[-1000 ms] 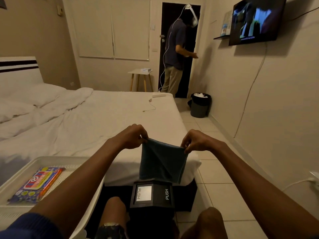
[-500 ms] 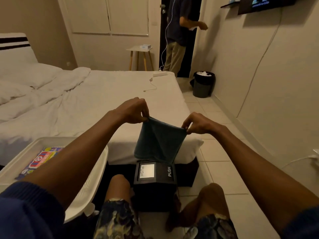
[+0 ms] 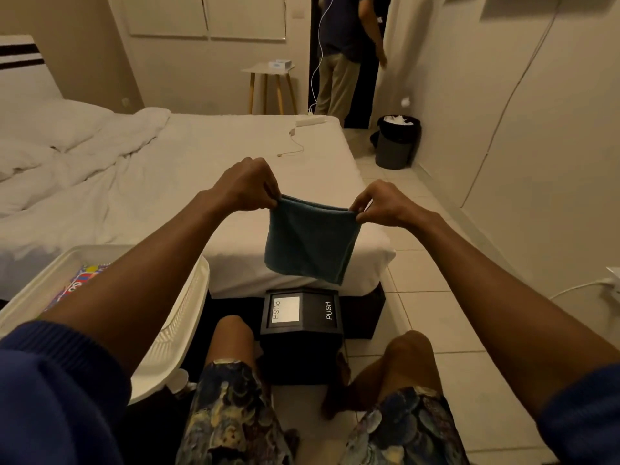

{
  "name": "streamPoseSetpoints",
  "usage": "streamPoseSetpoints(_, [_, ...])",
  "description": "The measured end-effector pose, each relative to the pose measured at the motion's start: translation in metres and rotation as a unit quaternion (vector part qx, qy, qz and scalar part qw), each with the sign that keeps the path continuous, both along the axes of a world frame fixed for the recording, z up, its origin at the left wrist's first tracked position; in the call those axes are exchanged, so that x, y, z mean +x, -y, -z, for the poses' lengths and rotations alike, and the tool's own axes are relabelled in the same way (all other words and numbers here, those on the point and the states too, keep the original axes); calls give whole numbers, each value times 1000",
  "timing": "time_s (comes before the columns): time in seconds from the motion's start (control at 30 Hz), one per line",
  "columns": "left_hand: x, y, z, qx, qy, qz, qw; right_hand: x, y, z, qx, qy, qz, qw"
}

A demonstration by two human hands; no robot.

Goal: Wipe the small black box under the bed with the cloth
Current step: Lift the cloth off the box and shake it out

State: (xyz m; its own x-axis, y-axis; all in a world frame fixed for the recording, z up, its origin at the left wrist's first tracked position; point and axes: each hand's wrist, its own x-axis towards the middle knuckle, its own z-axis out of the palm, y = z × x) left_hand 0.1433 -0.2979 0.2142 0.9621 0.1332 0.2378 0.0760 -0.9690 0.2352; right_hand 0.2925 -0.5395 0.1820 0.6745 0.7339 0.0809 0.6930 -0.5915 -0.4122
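Note:
A teal cloth [image 3: 310, 241] hangs folded in the air above the bed's near corner. My left hand [image 3: 245, 184] pinches its top left corner and my right hand [image 3: 382, 204] pinches its top right corner. Below the cloth, a small black box [image 3: 302, 333] with white "PUSH" lettering on its lid sits on the floor between my knees, against the bed's dark base. The cloth hangs apart from the box, a short way above it.
The white bed [image 3: 201, 169] fills the left and middle. A white plastic basket [image 3: 181, 317] with a colourful packet stands at my left. A person [image 3: 342, 52] stands in the doorway by a stool [image 3: 268, 82]. A dark bin [image 3: 397, 142] stands by the right wall. Tiled floor runs along the right.
The view has tilted downward, showing my knees and more floor. My hands have spread the cloth's top edge slightly wider and flatter. The box has not moved.

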Motion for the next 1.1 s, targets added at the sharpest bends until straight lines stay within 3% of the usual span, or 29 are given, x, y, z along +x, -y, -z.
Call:
streamPoseSetpoints(0.53, [-10, -21, -3, -51, 16, -11, 999, -4, -22, -4, 90, -3, 62, 994])
streamPoseSetpoints(0.7, [-30, -54, -9, -127, 52, -54, 989, -18, -57, -14, 143, -25, 42, 989])
streamPoseSetpoints(0.93, [-80, -114, -20, -80, -4, -83, 993, -45, -135, -21, 154, -61, 18, 986])
streamPoseSetpoints(1.1, [-132, -163, -43, -131, 19, -144, 981, -78, -192, -30, 200, -129, -26, 971])
